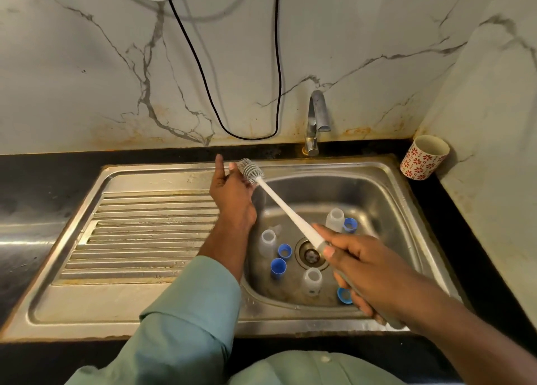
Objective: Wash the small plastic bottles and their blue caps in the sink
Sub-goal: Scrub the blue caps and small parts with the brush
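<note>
A veined marble wall [87, 64] backs a stainless steel sink [377, 187] set in a black counter. In the basin at centre right lie three small translucent plastic bottles [267, 242] and four blue caps [278, 267] around the drain. The right hand [369, 271] grips a white-handled grey bottle brush [279, 201]; the left hand [229, 190], fingers extended, touches its bristles at centre frame.

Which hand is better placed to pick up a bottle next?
Left hand: open, holding nothing, above the steel sink. The right hand grips the white bottle brush.
</note>
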Demonstrator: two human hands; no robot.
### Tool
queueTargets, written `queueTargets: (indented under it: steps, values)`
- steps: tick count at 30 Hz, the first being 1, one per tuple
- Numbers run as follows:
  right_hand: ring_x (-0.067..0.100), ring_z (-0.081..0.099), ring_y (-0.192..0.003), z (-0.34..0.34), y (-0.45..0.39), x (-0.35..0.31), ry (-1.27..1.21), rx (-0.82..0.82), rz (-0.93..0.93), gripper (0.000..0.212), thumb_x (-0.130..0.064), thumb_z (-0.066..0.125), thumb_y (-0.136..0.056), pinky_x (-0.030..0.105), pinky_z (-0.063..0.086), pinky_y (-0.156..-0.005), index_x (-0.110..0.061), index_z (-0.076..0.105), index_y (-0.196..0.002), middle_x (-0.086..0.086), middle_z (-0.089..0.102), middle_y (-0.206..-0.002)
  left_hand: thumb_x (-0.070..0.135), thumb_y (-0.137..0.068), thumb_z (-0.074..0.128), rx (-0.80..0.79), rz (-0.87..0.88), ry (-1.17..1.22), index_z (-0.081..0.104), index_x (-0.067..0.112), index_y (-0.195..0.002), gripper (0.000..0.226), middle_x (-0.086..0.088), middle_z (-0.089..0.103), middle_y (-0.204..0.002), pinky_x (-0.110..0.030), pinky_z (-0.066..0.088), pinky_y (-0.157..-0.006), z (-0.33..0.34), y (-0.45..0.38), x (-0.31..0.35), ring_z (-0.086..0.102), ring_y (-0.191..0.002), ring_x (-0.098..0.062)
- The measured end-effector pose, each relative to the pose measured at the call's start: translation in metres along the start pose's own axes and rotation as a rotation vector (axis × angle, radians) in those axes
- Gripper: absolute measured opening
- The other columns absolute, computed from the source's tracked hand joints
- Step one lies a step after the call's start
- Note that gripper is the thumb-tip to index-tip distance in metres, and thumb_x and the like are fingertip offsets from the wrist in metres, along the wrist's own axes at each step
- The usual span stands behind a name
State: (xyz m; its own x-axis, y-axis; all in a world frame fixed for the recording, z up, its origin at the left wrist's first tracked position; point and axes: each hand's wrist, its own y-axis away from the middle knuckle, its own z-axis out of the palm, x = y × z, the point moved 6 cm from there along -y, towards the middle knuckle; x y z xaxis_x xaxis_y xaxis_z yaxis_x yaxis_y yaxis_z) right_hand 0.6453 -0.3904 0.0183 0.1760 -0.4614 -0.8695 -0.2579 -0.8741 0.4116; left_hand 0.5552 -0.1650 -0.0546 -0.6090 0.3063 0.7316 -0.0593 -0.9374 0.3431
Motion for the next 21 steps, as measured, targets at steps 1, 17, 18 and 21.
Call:
queueTargets:
  steps: [1, 17, 18, 21]
  values:
    - [0.012, 0.037, -0.043, 0.000, -0.003, 0.002, 0.031, 0.018, -0.003, 0.032, -0.035, 0.044, -0.101, 0.029, 0.037, -0.042, -0.065, 0.051, -0.111, 0.001, 0.047, -0.064, -0.003, -0.099, 0.050, -0.016, 0.008, -0.040, 0.052, 0.026, -0.140, 0.050, -0.013, 0.066, -0.122, -0.040, 0.059, -0.087, 0.001, 0.001, -0.001, 0.068, -0.101, -0.021]
    - [-0.011, 0.052, -0.052, 0.012, -0.014, -0.004, 0.430, 0.072, -0.116, 0.036, -0.025, 0.038, -0.105, 0.011, 0.040, -0.051, -0.035, 0.046, -0.138, -0.042, 0.051, -0.059, 0.000, -0.095, 0.061, 0.164, -0.035, -0.006, 0.067, 0.013, -0.116, 0.025, -0.015, 0.073, -0.102, -0.038, 0.062, -0.078, 0.002, 0.008, -0.005, 0.074, -0.091, -0.028]
    - [-0.007, 0.053, -0.054, 0.012, -0.016, -0.004, 0.456, 0.081, -0.106, 0.037, -0.026, 0.037, -0.105, 0.012, 0.041, -0.053, -0.036, 0.044, -0.140, -0.033, 0.056, -0.063, 0.000, -0.094, 0.061, 0.194, -0.038, -0.008, 0.068, 0.010, -0.113, 0.023, -0.016, 0.074, -0.101, -0.040, 0.062, -0.079, -0.001, 0.009, -0.006, 0.074, -0.091, -0.029]
    - [-0.002, 0.052, -0.055, 0.021, -0.011, -0.003, 0.508, 0.021, -0.146, 0.044, -0.028, 0.034, -0.105, 0.017, 0.041, -0.053, -0.044, 0.031, -0.146, -0.024, 0.057, -0.067, 0.002, -0.093, 0.063, 0.306, -0.030, 0.034, 0.071, 0.005, -0.108, 0.018, -0.017, 0.073, -0.098, -0.041, 0.062, -0.080, -0.007, 0.004, 0.002, 0.073, -0.088, -0.028]
